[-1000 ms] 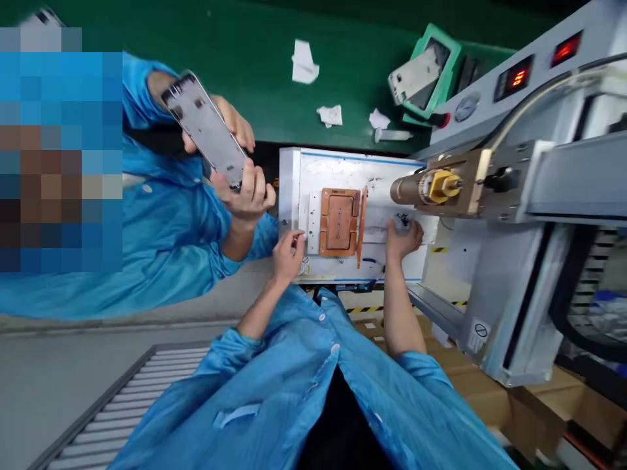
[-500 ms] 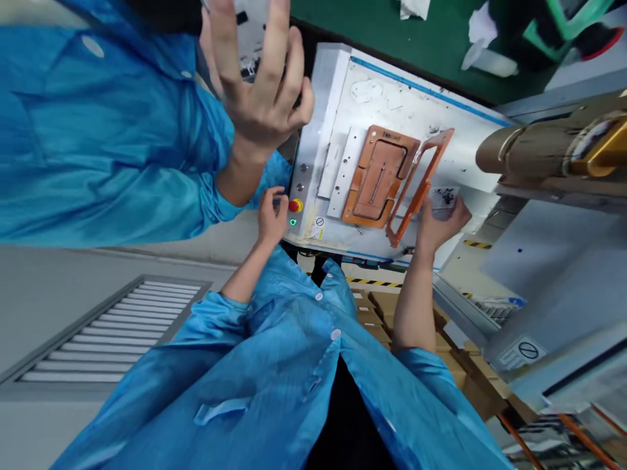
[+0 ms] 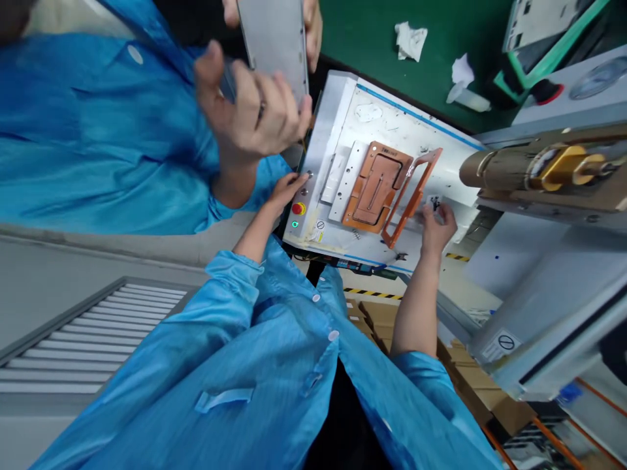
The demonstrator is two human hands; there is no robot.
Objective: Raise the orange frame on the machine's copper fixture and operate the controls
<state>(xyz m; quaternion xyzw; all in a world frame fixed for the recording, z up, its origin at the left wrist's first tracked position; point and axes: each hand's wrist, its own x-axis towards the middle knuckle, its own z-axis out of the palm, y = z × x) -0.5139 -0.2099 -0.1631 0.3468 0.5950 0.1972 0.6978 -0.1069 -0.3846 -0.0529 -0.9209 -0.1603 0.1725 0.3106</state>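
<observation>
A scuffed machine plate (blue-edged) abuts a green bench.

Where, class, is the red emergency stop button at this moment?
In the head view, the red emergency stop button sits at the left end of the white machine plate, just below the person's left hand and just above a small green light.

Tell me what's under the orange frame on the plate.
Through the orange frame the white plate shows, marked with specks; whatever lies beneath the frame's bars is covered.
</observation>
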